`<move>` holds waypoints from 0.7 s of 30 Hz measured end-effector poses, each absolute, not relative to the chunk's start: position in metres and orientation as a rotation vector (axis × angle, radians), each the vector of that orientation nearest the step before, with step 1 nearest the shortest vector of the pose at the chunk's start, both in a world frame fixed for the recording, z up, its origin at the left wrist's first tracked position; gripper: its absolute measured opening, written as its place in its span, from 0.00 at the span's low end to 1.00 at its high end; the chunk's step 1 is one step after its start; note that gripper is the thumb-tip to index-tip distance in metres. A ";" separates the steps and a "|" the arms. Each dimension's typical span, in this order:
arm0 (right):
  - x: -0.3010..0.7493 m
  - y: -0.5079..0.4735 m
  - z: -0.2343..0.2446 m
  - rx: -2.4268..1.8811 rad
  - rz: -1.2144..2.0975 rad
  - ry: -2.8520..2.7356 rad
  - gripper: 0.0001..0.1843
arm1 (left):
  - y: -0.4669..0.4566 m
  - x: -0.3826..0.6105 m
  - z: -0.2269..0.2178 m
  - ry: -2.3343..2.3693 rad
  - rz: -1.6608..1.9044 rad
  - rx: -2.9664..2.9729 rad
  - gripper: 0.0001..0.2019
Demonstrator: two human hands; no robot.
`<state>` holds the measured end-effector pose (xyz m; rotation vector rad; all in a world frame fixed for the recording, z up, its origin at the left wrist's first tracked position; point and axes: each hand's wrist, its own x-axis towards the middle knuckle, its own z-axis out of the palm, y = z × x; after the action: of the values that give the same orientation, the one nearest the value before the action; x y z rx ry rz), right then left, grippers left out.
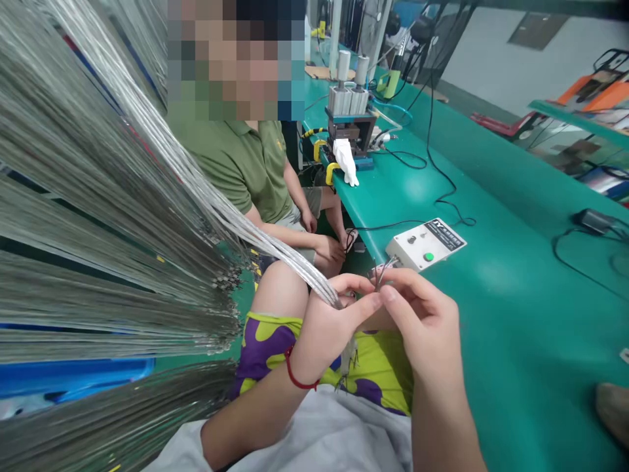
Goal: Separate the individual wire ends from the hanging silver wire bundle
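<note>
A bundle of silvery braided cables (275,246) comes down from the upper left and passes through my left hand (339,314), which is closed around it. Thumb and forefinger of that hand pinch near the thin dark wire ends (379,280). My right hand (417,311) meets it there, its thumb and fingertips closed on the same wire ends. The two hands almost touch above my lap. Below them, more frayed wire ends (348,360) hang over the patterned shorts. What lies inside the left palm is partly hidden.
Thick hanks of hanging cables (147,262) fill the left side. On the green table (491,328) sit a white control box (427,246) with a green button and a small press (350,111) with a white glove (346,160). A seated person (255,177) is opposite.
</note>
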<state>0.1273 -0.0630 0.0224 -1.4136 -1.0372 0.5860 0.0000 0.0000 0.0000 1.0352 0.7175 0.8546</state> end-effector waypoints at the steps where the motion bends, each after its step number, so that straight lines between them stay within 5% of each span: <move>1: 0.125 -0.060 0.022 -1.379 0.583 -1.018 0.05 | 0.000 0.000 0.001 0.710 0.839 1.043 0.14; 21: 0.125 -0.051 0.017 -1.221 0.536 -0.974 0.06 | -0.005 -0.002 -0.006 0.631 0.825 0.923 0.13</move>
<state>0.1246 -0.0512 0.0169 -1.2208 -0.9742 0.5357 -0.0020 -0.0053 -0.0064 0.9231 0.6306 0.8245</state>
